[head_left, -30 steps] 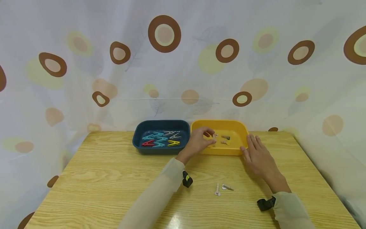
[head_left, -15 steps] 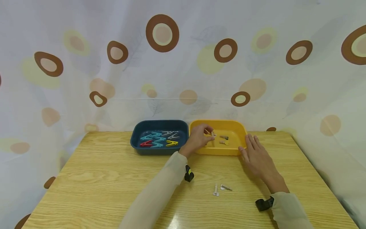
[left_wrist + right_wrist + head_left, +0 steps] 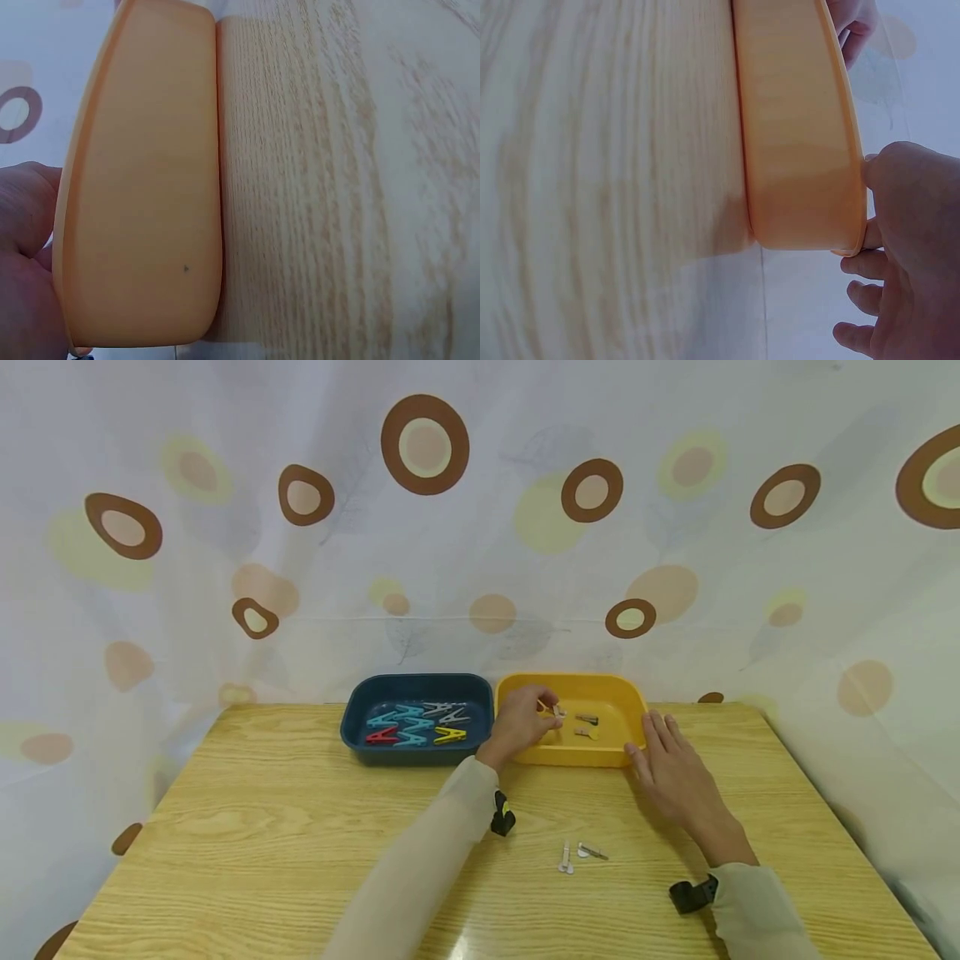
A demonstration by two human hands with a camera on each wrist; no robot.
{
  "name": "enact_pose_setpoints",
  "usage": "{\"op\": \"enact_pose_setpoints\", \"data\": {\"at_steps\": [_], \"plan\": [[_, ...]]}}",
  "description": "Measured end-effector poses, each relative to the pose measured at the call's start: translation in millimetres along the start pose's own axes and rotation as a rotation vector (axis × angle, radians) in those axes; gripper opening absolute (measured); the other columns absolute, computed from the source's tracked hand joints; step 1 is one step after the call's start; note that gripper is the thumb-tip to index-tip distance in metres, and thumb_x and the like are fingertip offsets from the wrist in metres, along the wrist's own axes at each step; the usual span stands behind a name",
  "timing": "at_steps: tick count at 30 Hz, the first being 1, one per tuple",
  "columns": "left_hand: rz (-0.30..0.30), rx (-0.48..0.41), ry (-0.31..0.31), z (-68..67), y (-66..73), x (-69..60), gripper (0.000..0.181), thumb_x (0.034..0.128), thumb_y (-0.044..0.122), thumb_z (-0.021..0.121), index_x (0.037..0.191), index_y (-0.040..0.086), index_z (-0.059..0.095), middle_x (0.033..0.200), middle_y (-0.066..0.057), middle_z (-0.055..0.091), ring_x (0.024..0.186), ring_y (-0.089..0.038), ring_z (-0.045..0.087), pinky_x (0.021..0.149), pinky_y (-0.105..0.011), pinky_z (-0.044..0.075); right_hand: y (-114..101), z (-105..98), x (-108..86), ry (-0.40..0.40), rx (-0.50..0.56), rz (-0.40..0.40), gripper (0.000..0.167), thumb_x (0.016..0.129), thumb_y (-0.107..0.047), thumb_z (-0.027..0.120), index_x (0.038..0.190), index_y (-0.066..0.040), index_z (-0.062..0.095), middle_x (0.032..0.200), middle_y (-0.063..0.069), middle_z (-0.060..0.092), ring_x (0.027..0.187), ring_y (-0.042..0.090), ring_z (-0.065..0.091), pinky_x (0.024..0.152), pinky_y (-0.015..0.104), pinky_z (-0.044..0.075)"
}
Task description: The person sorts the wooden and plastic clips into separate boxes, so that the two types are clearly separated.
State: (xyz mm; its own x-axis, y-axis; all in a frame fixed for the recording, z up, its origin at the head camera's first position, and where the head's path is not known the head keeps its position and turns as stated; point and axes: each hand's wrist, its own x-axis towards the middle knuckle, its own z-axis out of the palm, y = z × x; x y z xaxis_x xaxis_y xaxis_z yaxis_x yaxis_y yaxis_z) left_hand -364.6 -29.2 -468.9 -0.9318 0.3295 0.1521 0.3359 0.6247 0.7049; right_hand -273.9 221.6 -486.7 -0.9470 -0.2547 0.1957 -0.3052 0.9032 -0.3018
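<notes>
At the left part of the yellow tray, my left hand reaches over the front rim. Its thumb and index finger pinch a small wooden clothespin with a white piece on it. Two more small clothespins lie on the tray floor: one with a dark end and one with a yellow end. My right hand rests against the tray's right front corner, fingers straight along the side and thumb at the front rim. In the left wrist view, the tray wall hides the left fingertips.
A dark blue tray adjoins the yellow one on its left, holding several larger plastic clothespins in blue, red, yellow and grey. Two small clothespins with white ends lie on the wooden table nearer me. A patterned curtain hangs behind.
My left thumb and index finger have drawn a little closer together around the small clothespin, which has turned slightly. My right hand stays at the tray's corner. The view has shifted slightly.
</notes>
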Motion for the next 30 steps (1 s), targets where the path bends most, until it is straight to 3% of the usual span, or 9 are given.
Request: {"op": "enact_pose_setpoints", "data": {"at_steps": [14, 23, 30], "plan": [[-0.014, 0.034, 0.003, 3.7, -2.4, 2.7, 0.032, 0.0916, 0.015, 0.08, 0.121, 0.007, 0.071, 0.115, -0.004, 0.069, 0.108, -0.022, 0.064, 0.093, -0.028, 0.053, 0.6, 0.2, -0.6, 0.003, -0.001, -0.003, 0.072, 0.113, -0.04, 0.031, 0.158, 0.013, 0.015, 0.163, 0.035, 0.018, 0.151, 0.052, 0.013, 0.12, 0.061, 0.017], [-0.002, -0.02, -0.018, 0.5, -2.2, -1.1, 0.038, 0.0932, 0.012, 0.078, 0.129, 0.003, 0.068, 0.124, -0.011, 0.068, 0.115, -0.028, 0.063, 0.095, -0.031, 0.053, -0.9, 0.6, 0.0, 0.008, -0.005, 0.001, 0.072, 0.113, -0.041, 0.032, 0.157, 0.014, 0.017, 0.162, 0.035, 0.019, 0.15, 0.052, 0.016, 0.12, 0.061, 0.018], [0.024, -0.122, -0.022, -6.2, -3.5, 3.5, 0.034, 0.096, 0.015, 0.075, 0.127, 0.002, 0.069, 0.122, -0.012, 0.067, 0.113, -0.027, 0.061, 0.093, -0.028, 0.053, -0.6, 0.1, -0.6, 0.012, -0.004, -0.004, 0.071, 0.113, -0.04, 0.032, 0.157, 0.014, 0.017, 0.162, 0.036, 0.02, 0.15, 0.053, 0.015, 0.12, 0.061, 0.017]]}}
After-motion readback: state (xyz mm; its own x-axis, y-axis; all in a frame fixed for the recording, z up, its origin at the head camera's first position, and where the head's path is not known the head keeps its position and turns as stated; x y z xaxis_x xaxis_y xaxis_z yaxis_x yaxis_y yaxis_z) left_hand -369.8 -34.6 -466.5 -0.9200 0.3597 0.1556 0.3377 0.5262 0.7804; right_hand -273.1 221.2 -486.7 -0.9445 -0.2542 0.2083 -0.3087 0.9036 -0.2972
